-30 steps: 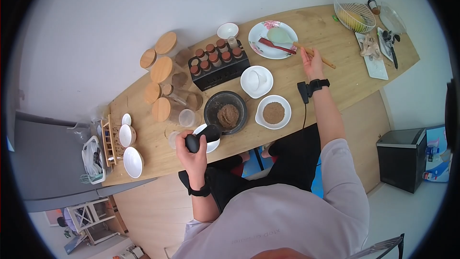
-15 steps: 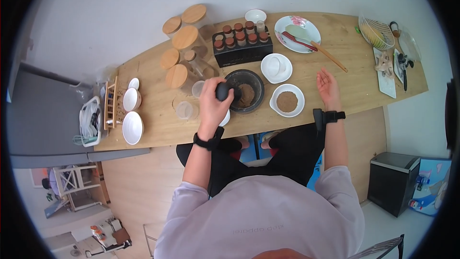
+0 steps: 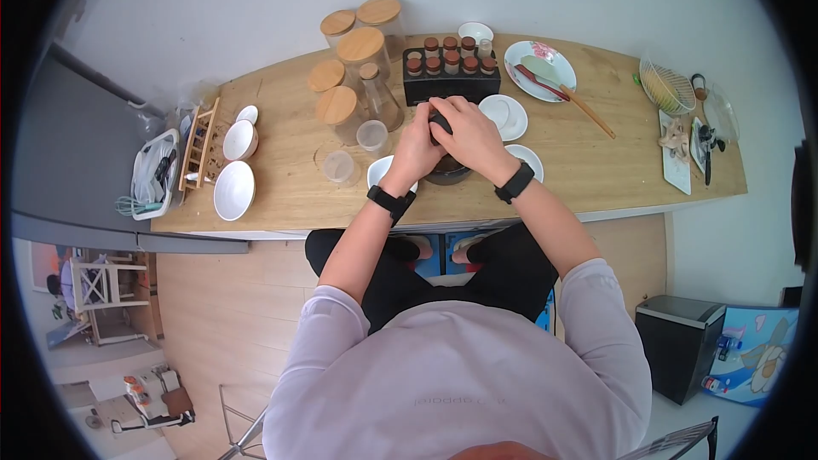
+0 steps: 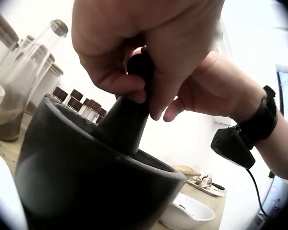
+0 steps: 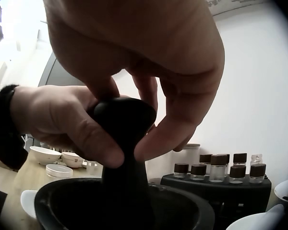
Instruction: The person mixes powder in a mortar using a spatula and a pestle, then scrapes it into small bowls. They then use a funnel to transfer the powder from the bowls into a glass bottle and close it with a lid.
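A black pestle [image 3: 440, 122] stands in the dark stone mortar [image 3: 449, 175] near the front edge of the table. My left hand [image 3: 415, 151] grips the pestle's neck below its rounded knob, thumb and fingers curled round it. From the other side my right hand [image 3: 470, 134] holds the top of the same pestle, its fingers curled about the knob in the right wrist view. In the left wrist view the pestle shaft [image 4: 121, 125] leans slightly inside the mortar's thick rim. Both hands hide most of the mortar's inside from the head view.
Behind the mortar is a black rack [image 3: 452, 85] of small capped bottles. White dishes [image 3: 508, 117] sit close on the right, a white bowl [image 3: 381, 172] on the left. Wood-lidded jars [image 3: 339, 107] stand back left; a floral plate [image 3: 562, 60] bears a spatula and a wooden-handled tool.
My left hand brought the pestle from beside the mortar into it. My right hand let go of the wooden handle over the plate, swung left and took hold of the pestle too.
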### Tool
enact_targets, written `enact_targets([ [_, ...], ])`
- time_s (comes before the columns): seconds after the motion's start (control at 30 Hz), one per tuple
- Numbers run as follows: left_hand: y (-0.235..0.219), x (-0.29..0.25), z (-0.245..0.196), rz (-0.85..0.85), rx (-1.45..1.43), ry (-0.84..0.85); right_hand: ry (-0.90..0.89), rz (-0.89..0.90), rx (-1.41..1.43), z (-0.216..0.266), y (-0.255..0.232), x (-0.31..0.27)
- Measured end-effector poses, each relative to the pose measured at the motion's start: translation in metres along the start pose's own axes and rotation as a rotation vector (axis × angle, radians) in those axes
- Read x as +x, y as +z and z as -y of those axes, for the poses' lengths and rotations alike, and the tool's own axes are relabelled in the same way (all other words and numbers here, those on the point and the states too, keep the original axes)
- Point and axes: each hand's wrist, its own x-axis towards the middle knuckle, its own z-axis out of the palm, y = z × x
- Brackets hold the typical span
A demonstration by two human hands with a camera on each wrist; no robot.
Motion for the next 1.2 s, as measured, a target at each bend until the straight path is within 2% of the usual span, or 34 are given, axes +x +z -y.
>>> enact_targets([
  [0.03,-0.012,-0.002,-0.005,0.098,-0.051,-0.183,0.002,0.024,-0.043,0.005,0.003,0.002],
  [0.13,-0.014,-0.01,0.027,-0.036,0.016,-0.012,-0.038,0.029,-0.17,0.009,0.019,0.0],
  [0.17,-0.011,-0.009,0.043,-0.03,0.126,0.113,-0.062,0.02,-0.212,0.008,0.024,-0.001],
  [0.27,-0.002,-0.017,0.044,-0.039,0.148,0.18,-0.033,0.057,-0.227,0.014,0.026,0.006],
  [0.3,0.008,-0.014,0.061,0.01,0.172,0.155,-0.019,0.067,-0.24,0.015,0.026,0.008],
  [0.37,0.014,-0.017,0.067,0.068,0.194,0.074,0.012,0.088,-0.266,0.018,0.025,0.011],
  [0.47,0.014,-0.021,0.056,0.108,0.206,-0.02,0.015,0.091,-0.328,0.02,0.025,0.014],
  [0.57,0.013,-0.028,0.055,0.116,0.206,-0.036,0.002,0.143,-0.28,0.001,0.031,0.015],
  [0.67,0.016,-0.029,0.062,0.114,0.16,-0.029,0.069,0.193,-0.156,-0.013,0.022,0.02],
  [0.8,0.021,-0.033,0.066,0.08,0.041,-0.049,0.077,0.115,-0.132,-0.003,0.013,0.015],
  [1.0,0.018,-0.032,0.059,0.047,-0.09,-0.029,-0.001,0.038,-0.035,0.0,0.015,0.017],
  [1.2,0.018,-0.035,0.055,0.013,-0.113,-0.011,-0.013,0.054,0.018,0.006,0.03,0.014],
])
